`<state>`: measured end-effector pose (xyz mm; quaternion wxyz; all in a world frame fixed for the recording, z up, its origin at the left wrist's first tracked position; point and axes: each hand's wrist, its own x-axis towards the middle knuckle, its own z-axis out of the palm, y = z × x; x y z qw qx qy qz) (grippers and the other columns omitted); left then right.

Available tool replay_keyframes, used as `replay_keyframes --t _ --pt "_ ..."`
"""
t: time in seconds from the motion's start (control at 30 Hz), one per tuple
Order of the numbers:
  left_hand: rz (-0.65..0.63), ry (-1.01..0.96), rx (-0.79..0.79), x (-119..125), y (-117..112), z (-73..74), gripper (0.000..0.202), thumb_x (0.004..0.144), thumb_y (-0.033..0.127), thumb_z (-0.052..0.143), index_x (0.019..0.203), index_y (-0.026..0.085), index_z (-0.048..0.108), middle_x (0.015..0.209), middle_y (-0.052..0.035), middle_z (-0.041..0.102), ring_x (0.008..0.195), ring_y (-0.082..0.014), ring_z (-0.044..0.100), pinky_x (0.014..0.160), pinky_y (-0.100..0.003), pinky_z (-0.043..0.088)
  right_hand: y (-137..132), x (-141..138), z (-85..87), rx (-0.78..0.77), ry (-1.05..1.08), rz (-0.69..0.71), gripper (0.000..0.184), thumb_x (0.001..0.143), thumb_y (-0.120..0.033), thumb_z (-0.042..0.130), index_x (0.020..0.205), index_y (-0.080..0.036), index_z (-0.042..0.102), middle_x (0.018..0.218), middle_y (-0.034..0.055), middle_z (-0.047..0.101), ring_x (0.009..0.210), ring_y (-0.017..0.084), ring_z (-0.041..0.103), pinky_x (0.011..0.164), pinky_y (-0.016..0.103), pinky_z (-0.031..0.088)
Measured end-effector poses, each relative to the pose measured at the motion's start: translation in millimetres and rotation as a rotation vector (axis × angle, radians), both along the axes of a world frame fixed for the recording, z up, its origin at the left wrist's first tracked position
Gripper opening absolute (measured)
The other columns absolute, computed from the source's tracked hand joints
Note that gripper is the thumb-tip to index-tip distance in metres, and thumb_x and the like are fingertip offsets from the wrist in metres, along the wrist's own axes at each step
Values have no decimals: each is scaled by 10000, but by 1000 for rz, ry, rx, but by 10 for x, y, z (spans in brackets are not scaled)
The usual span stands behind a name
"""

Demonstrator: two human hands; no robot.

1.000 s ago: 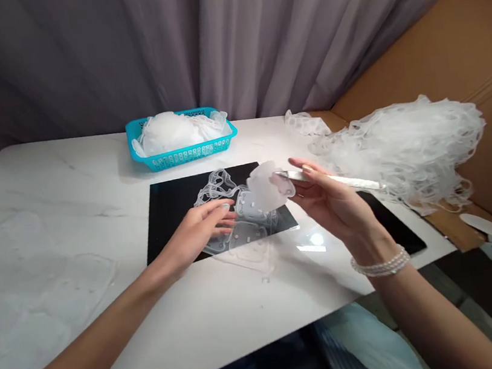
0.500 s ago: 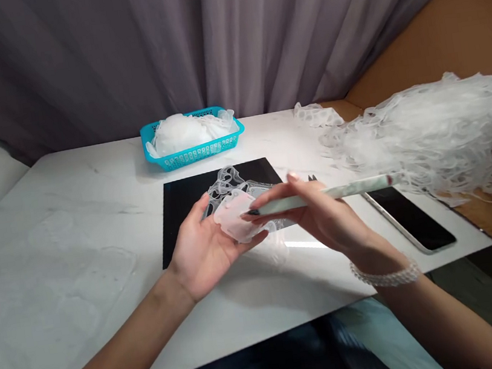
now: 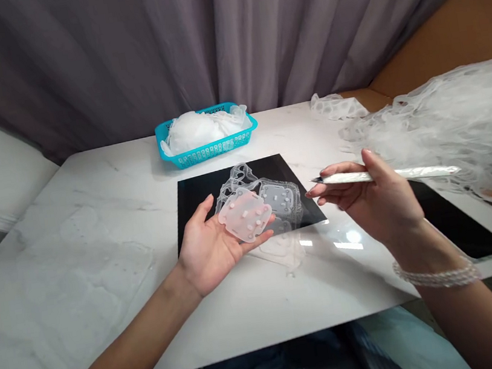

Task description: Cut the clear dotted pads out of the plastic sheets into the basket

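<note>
My left hand [image 3: 211, 247] is palm up over the black mat, holding a translucent silicone pad [image 3: 245, 215] with wavy edges and small raised nubs. The pad rests across its fingers, with the thumb held apart. In my right hand [image 3: 376, 197] is a slim whitish pen-like tool [image 3: 427, 171], gripped between thumb and fingers, its dark pointed tip facing left and clear of the pad. A clear moulded sheet [image 3: 279, 198] with a similar nubbed shape and cut-out loops lies on the black mat [image 3: 192, 195], partly behind the pad.
A blue basket [image 3: 211, 151] of white translucent pieces stands at the back. On the right rises a large heap of clear cut-out scraps [image 3: 455, 112], with a smaller scrap bunch [image 3: 338, 107] behind. A phone [image 3: 466, 224] lies by my right wrist on the marble-look table [image 3: 145, 284].
My right hand has drawn back to the right with the tool, off the pad. The pad now shows its nubs fully in my left hand. The view has shifted slightly.
</note>
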<state>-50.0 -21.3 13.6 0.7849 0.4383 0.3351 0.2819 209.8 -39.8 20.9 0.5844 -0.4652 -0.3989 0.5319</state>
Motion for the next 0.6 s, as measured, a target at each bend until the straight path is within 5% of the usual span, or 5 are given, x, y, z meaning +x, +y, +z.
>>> replay_keyframes --t 0.13,0.27,0.4,0.5,0.6 --pt "172 1 53 -15 174 34 568 1009 506 275 1406 134 440 1440 -182 551 1272 -316 588 1028 -545 510 38 45 -65 -18 -2 4 456 927 -590 487 819 -221 732 718 103 759 753 254 734 679 382 573" --pt "640 299 723 -76 1076 336 327 1024 277 411 1286 111 514 1406 -107 577 1311 -280 531 1090 -481 458 68 47 -126 -36 17 32 495 930 -613 471 834 -201 727 722 102 758 749 258 734 678 391 580" --pt "501 931 1230 -123 1962 575 587 946 259 594 1466 101 372 1607 -108 321 1511 -348 149 1230 -490 131 31 3 -171 -55 64 93 533 951 -616 429 854 -186 730 741 109 759 743 247 731 666 369 576" --pt "281 1141 1309 -140 1837 438 829 871 270 665 1540 33 235 1635 -248 154 1511 -429 64 1201 -607 150 -39 -24 -195 -91 34 126 523 941 -622 453 904 -177 724 759 115 758 757 250 730 663 359 572" --pt "19 1118 1458 -198 1102 70 593 939 238 554 1490 83 397 1549 -179 417 1439 -298 394 1201 -478 315 -109 -50 -218 -115 -48 116 465 938 -590 504 984 -172 703 814 109 759 800 233 724 707 337 570"
